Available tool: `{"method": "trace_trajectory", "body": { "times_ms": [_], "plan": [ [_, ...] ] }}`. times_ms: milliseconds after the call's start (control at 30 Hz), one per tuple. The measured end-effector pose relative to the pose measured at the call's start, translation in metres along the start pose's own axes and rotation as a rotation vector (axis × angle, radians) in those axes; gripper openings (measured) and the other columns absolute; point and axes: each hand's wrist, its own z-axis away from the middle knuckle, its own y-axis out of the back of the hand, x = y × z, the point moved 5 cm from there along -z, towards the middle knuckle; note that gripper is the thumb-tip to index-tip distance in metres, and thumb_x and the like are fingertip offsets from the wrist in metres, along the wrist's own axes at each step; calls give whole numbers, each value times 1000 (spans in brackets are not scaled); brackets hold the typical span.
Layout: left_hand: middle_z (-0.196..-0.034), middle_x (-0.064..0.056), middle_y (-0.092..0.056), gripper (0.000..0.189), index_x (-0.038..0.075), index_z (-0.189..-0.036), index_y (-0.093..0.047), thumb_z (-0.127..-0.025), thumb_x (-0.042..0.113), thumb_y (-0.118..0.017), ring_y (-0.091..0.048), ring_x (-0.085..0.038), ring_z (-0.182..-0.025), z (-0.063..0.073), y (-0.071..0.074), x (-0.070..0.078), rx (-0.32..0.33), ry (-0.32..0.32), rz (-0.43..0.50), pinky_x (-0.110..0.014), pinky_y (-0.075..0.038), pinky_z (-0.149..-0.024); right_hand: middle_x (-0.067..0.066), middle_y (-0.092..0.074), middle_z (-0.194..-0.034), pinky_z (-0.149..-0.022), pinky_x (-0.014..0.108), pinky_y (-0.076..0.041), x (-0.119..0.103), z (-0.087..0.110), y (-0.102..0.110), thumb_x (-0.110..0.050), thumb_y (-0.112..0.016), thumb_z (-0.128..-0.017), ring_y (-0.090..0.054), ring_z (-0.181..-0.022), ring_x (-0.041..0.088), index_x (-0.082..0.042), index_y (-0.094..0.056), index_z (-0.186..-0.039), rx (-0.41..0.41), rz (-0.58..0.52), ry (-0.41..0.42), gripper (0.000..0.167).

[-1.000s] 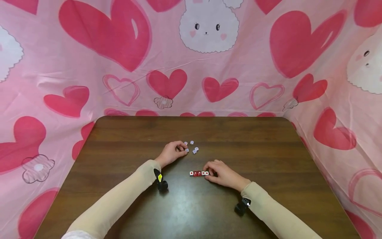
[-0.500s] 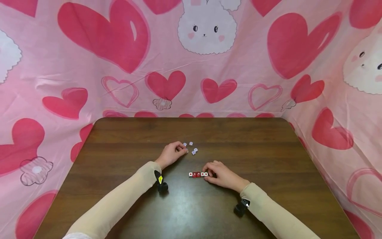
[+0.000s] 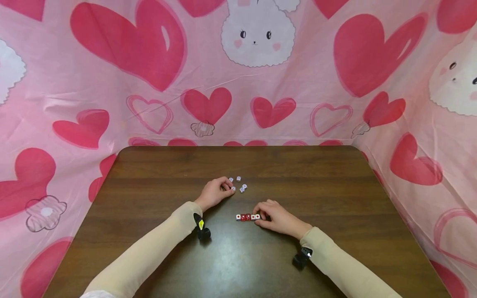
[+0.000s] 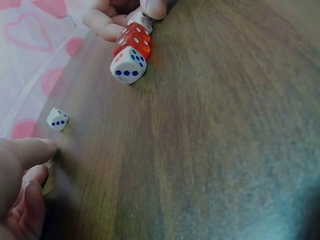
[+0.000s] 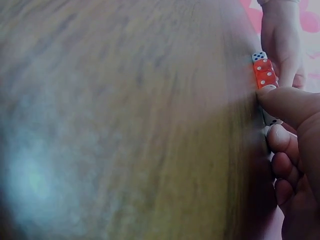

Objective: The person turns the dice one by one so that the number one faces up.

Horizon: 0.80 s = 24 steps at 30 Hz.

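My left hand [image 3: 214,193] pinches a small white die [image 3: 233,188] between thumb and fingertips, low over the table. In the left wrist view the held die is hidden behind the fingers. A straight row of touching dice lies nearer to me: a white end die [image 4: 128,66] with blue pips, two clear red dice [image 3: 246,217] with white pips, then two white dice [image 3: 255,217]. At the row's right end my right hand [image 3: 277,217] grips the last white die with thumb and fingers, as the right wrist view shows, where the thumb partly covers the row.
Several loose white dice [image 3: 243,188] lie beyond the row, just right of the left hand. One of them stands farther back [image 3: 239,179]. The brown wooden table [image 3: 316,178] meets a pink heart-print cloth [image 3: 273,111] at its far edge.
The die at my left fingertips has been turned and shows another face. My right hand and the row of dice hold their places.
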Motion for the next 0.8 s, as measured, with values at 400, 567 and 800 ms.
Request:
{"method": "trace_trajectory", "body": {
  "times_ms": [400, 567, 800],
  "plan": [
    [-84, 5, -69, 14, 15, -102, -73, -95, 26, -77, -58, -12, -74, -2, 0, 0, 13, -31, -26, -31, -47, -74, -17, -47, -79, -77, 27, -38, 1, -1, -1, -23, -77, -96, -42, -80, 5, -22, -64, -109, -12, -7, -20, 19],
    [-85, 4, -68, 15, 14, -102, -73, -93, 23, -80, -57, -12, -74, -1, -1, -1, -15, -21, -20, -31, -46, -73, -17, -47, -79, -77, 27, -38, 2, 0, -2, -23, -77, -95, -42, -79, 5, -21, -64, -109, -1, 1, -6, 19],
    [-87, 4, -68, 16, 15, -103, -73, -91, 22, -82, -57, -12, -73, -2, -1, -2, -21, -17, -36, -31, -46, -73, -16, -47, -79, -79, 28, -38, 1, 0, 0, -22, -77, -96, -42, -80, 5, -21, -64, -109, 15, 5, 12, 19]
  ]
}}
